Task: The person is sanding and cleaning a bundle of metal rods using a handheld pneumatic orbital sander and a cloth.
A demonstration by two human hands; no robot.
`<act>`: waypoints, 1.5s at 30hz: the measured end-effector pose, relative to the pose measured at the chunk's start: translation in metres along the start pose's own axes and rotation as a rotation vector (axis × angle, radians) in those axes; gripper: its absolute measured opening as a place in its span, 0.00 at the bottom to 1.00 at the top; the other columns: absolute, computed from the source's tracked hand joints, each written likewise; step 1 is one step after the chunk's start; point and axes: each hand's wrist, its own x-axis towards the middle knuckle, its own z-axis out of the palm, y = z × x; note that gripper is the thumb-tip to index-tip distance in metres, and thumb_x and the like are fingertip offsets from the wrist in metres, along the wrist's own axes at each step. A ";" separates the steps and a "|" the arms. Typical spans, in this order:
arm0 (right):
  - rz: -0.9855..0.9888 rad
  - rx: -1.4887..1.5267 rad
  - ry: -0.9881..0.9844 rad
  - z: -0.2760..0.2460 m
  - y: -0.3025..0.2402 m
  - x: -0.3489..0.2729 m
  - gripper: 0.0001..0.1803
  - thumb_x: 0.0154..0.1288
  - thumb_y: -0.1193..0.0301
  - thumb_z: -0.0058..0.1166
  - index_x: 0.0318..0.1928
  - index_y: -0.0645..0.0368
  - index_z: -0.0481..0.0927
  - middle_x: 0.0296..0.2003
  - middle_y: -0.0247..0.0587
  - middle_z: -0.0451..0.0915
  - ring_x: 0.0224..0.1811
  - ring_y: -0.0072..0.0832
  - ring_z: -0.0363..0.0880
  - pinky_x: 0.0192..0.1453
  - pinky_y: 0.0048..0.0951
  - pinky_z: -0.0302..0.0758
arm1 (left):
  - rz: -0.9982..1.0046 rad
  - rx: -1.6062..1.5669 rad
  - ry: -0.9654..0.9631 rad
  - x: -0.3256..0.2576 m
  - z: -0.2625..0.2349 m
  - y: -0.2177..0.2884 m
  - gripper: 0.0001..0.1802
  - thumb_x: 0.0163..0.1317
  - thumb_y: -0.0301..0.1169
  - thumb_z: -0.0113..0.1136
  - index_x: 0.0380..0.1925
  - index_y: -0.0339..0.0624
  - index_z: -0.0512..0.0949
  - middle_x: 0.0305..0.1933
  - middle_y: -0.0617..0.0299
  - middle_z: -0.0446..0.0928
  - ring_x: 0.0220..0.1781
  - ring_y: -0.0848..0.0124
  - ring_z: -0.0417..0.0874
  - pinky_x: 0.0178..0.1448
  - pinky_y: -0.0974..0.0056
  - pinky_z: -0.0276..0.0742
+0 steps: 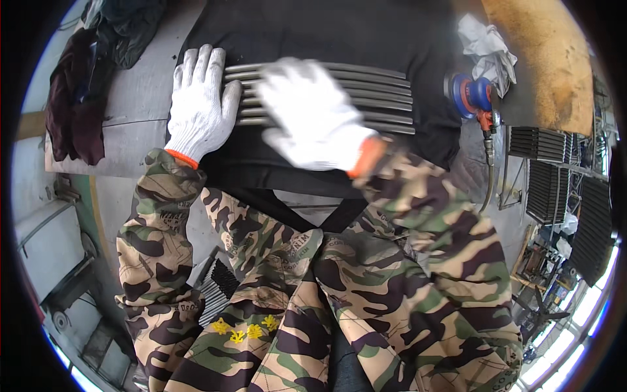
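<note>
Left hand (201, 104) is flat w/ fingers spread, pinning the metal rods (385, 98) on the black mat (326, 32). Right hand (310, 114) is blurred, looks open on top. Rods could roll apart if pressure slips, imo.

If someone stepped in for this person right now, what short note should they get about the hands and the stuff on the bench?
Left hand: white glove, flat on the left end of the metal rods, fingers spread, holding nothing.
Right hand: white glove, blurred, lying across the middle of the rods; no tool visible in it.
Rods: a row side by side on a black mat on the bench.
Blue sander: on the mat to the right, hose hanging down, untouched.
White rag: behind the sander.
Done or left: cannot tell; no clear difference in the rods' finish shows.
</note>
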 end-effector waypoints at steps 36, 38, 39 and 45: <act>0.415 -0.150 0.197 -0.049 0.074 -0.220 0.36 0.56 0.60 0.74 0.66 0.53 0.79 0.68 0.53 0.78 0.71 0.55 0.75 0.74 0.54 0.72 | 0.135 -0.062 -0.157 0.001 -0.032 0.004 0.58 0.52 0.57 0.79 0.75 0.31 0.67 0.75 0.39 0.72 0.79 0.39 0.67 0.84 0.39 0.58; 0.419 -0.139 0.195 -0.049 0.078 -0.228 0.36 0.56 0.60 0.74 0.65 0.53 0.79 0.68 0.52 0.78 0.71 0.54 0.75 0.74 0.53 0.72 | 0.112 -0.032 -0.190 -0.006 -0.033 0.003 0.58 0.51 0.56 0.80 0.75 0.31 0.68 0.74 0.39 0.72 0.78 0.40 0.68 0.84 0.40 0.59; 0.413 -0.136 0.181 -0.049 0.080 -0.229 0.35 0.56 0.60 0.74 0.65 0.53 0.80 0.68 0.52 0.78 0.71 0.54 0.75 0.74 0.53 0.72 | 0.114 -0.014 -0.198 -0.006 -0.034 0.003 0.57 0.52 0.55 0.80 0.75 0.31 0.68 0.74 0.39 0.72 0.78 0.40 0.69 0.84 0.40 0.59; 0.429 -0.175 0.174 -0.047 0.067 -0.216 0.35 0.57 0.59 0.73 0.66 0.51 0.79 0.67 0.49 0.77 0.70 0.52 0.74 0.73 0.53 0.72 | 0.182 0.002 -0.164 0.004 -0.030 0.024 0.53 0.58 0.54 0.74 0.76 0.32 0.66 0.77 0.37 0.69 0.80 0.39 0.66 0.84 0.37 0.55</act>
